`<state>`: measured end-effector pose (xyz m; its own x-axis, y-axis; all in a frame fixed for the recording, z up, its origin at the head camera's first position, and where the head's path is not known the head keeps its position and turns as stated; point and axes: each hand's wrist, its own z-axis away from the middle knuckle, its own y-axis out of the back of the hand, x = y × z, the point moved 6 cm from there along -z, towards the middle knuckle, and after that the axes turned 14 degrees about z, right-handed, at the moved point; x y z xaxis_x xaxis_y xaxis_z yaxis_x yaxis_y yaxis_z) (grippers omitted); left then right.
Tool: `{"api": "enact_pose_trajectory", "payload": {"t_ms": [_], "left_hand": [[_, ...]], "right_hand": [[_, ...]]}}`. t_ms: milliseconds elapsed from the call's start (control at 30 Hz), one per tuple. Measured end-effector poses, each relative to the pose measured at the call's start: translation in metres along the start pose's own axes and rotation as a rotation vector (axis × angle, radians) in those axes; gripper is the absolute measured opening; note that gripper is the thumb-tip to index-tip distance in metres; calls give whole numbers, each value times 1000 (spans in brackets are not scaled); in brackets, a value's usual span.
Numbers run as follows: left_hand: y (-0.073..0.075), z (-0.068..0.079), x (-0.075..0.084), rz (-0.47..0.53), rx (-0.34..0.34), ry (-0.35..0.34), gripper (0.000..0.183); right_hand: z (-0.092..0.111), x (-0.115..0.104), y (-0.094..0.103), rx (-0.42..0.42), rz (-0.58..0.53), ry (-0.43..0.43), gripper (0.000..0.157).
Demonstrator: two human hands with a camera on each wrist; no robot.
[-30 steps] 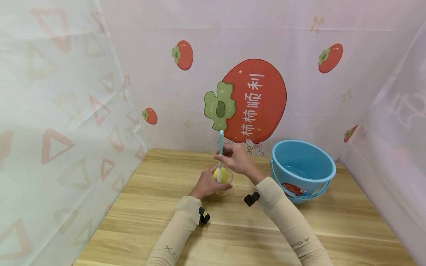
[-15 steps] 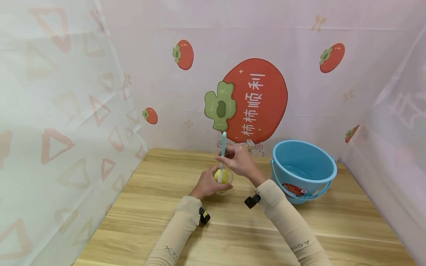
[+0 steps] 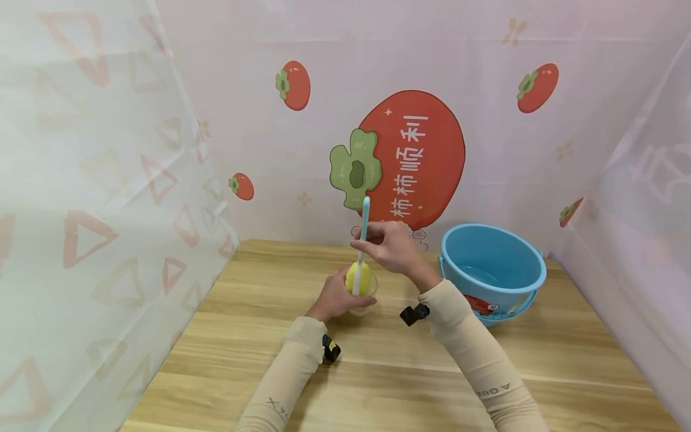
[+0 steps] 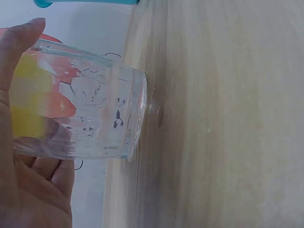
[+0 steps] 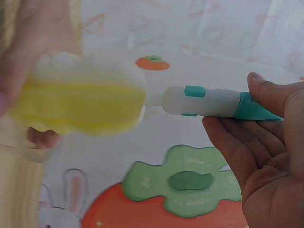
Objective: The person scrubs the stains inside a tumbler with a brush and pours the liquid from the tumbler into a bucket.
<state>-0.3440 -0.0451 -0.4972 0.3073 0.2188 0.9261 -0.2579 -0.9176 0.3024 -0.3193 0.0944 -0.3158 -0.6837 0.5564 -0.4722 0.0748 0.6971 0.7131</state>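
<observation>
A clear glass cup, wet with drops, stands on the wooden table, and my left hand grips it round the side near the rim. My right hand holds a sponge cup brush by its teal and white handle, thumb on one side and fingers on the other. The brush is nearly upright. Its yellow and white sponge head shows mostly above the rim in the right wrist view, with the lower end in the cup mouth behind my left hand.
A light blue bucket with its handle down stands to the right of my right hand. The wooden table meets a patterned cloth backdrop at the back, with cloth on both sides.
My right hand has risen slightly and drawn the brush up, so more of the yellow sponge shows above the cup. The left hand and cup stay in place.
</observation>
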Motion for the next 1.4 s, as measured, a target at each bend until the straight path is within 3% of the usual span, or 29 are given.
{"api": "enact_pose_trajectory", "payload": {"t_ms": [200, 433, 533, 733, 867, 1167, 1400], "left_hand": [[0, 0, 0, -21, -2, 20, 78], [0, 0, 2, 14, 2, 19, 73], [1, -2, 5, 8, 5, 12, 73], [2, -3, 4, 13, 5, 36, 81], [0, 1, 0, 15, 12, 56, 83], [-1, 0, -1, 22, -1, -2, 75], [-1, 1, -2, 17, 1, 24, 84]], "right_hand": [[11, 17, -27, -69, 23, -15, 8], [1, -1, 12, 46, -1, 2, 13], [-2, -5, 19, 45, 13, 3, 15], [5, 13, -10, -46, 64, -19, 11], [11, 17, -20, -41, 51, -10, 8], [1, -13, 17, 35, 40, 36, 7], [11, 10, -15, -57, 104, 15, 9]]}}
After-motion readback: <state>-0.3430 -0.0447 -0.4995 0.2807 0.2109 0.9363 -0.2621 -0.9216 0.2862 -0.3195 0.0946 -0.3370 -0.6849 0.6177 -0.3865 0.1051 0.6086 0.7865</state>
